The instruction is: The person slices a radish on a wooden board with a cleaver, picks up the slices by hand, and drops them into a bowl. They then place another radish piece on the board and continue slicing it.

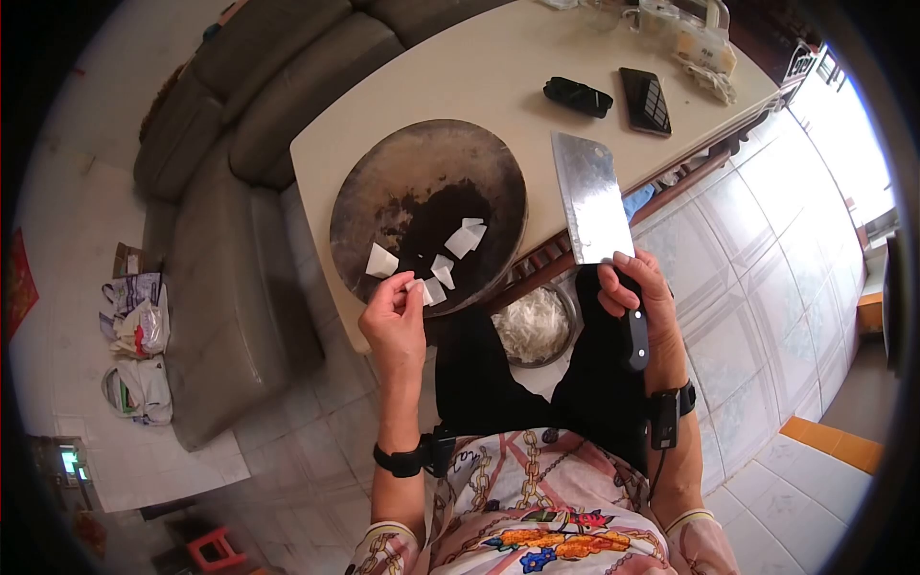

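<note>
My right hand [644, 289] is wrapped round the black handle of a cleaver [596, 206], its broad blade raised off to the right of the chopping board. My left hand [395, 321] is at the near edge of a round, dark wooden chopping board [422, 153]. Its thumb and fingers pinch a small white piece [418, 287], partly hidden by the fingertips. Several other flat white pieces [466, 239] lie scattered on the board; I cannot make out what food they are. Between my knees, below the table, sits a round metal bowl [572, 337] filled with white shreds [533, 324].
The board rests on a cream table [460, 77]. Farther back lie a black glasses case [578, 97], a phone [645, 101], and a tissue pack [706, 48] beside glass cups [657, 17]. A grey sofa [225, 287] stands left, with bags [136, 326] beyond it.
</note>
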Action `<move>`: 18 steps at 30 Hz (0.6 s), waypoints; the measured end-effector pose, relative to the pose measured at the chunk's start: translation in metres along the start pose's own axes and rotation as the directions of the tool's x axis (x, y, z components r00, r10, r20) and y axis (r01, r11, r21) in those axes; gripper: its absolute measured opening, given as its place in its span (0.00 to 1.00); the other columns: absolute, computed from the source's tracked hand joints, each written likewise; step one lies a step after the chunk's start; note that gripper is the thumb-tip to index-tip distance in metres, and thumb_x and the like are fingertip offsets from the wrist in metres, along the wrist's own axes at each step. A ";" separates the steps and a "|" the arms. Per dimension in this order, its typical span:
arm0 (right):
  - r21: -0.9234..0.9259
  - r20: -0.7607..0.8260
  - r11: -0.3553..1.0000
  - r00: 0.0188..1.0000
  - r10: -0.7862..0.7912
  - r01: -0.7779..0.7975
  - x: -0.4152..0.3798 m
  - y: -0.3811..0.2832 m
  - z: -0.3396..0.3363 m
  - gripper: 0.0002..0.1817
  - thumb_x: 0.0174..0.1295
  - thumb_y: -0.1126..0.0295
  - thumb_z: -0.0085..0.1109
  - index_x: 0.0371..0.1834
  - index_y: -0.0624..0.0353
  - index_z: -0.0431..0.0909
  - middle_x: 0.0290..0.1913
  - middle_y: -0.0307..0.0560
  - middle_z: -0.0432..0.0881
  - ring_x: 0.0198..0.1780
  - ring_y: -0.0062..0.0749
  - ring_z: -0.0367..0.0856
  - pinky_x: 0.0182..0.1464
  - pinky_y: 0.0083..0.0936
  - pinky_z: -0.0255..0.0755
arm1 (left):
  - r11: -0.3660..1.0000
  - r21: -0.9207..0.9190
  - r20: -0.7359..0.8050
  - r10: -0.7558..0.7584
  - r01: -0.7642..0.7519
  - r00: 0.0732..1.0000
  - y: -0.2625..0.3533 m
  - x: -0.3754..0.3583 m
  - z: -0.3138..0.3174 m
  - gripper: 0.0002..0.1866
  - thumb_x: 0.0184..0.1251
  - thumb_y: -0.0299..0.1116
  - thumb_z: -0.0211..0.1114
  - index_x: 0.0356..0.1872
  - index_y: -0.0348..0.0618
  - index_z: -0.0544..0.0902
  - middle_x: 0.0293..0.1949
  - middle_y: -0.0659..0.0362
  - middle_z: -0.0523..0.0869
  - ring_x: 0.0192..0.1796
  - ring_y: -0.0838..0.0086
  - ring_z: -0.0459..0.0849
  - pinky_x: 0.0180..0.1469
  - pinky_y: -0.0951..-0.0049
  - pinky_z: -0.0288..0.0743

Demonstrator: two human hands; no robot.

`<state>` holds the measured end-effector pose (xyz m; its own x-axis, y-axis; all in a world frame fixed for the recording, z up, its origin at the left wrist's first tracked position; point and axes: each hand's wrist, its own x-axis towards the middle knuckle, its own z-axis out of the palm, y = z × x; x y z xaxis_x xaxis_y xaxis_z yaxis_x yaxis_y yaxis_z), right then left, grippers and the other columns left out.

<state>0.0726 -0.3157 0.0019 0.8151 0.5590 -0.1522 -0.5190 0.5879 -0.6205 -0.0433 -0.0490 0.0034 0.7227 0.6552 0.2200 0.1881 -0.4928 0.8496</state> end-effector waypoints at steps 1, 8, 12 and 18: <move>0.001 -0.011 1.000 1.000 0.000 0.000 0.000 0.000 0.000 0.10 0.67 0.72 0.47 0.29 0.66 0.70 0.22 0.41 0.73 0.12 0.10 0.58 0.15 0.13 0.57 | 0.999 0.033 -0.013 0.021 -0.020 1.000 0.000 -0.001 0.000 0.09 0.62 0.21 0.64 0.42 0.32 0.82 0.35 0.59 0.84 0.33 0.82 0.82 0.35 0.83 0.76; 0.015 -0.011 1.000 1.000 -0.002 0.002 0.000 0.000 -0.003 0.10 0.67 0.72 0.47 0.29 0.66 0.70 0.22 0.41 0.73 0.11 0.09 0.59 0.14 0.13 0.58 | 0.968 -0.223 -0.038 -0.131 0.119 0.991 -0.001 0.002 -0.007 0.07 0.60 0.22 0.65 0.39 0.33 0.83 0.29 0.60 0.83 0.29 0.82 0.81 0.28 0.83 0.75; 0.011 -0.008 1.000 1.000 0.002 -0.002 0.000 0.000 -0.003 0.10 0.66 0.72 0.47 0.29 0.67 0.70 0.22 0.41 0.73 0.11 0.10 0.59 0.14 0.13 0.58 | 0.963 -0.194 0.017 -0.187 0.187 0.982 0.001 0.001 -0.012 0.06 0.61 0.23 0.65 0.38 0.34 0.83 0.28 0.61 0.83 0.27 0.84 0.78 0.24 0.84 0.73; 0.001 -0.034 1.000 0.999 0.007 -0.007 -0.002 0.000 -0.004 0.09 0.66 0.72 0.48 0.30 0.66 0.70 0.23 0.41 0.73 0.11 0.09 0.58 0.14 0.13 0.58 | 0.970 -0.084 -0.016 -0.231 0.229 0.973 0.002 -0.001 -0.005 0.06 0.60 0.25 0.66 0.36 0.34 0.82 0.26 0.63 0.81 0.20 0.87 0.73 0.19 0.86 0.68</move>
<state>0.0719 -0.3188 -0.0006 0.8197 0.5429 -0.1827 -0.5249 0.5842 -0.6190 -0.0467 -0.0477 0.0073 0.6489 0.7604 0.0256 0.2920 -0.2799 0.9145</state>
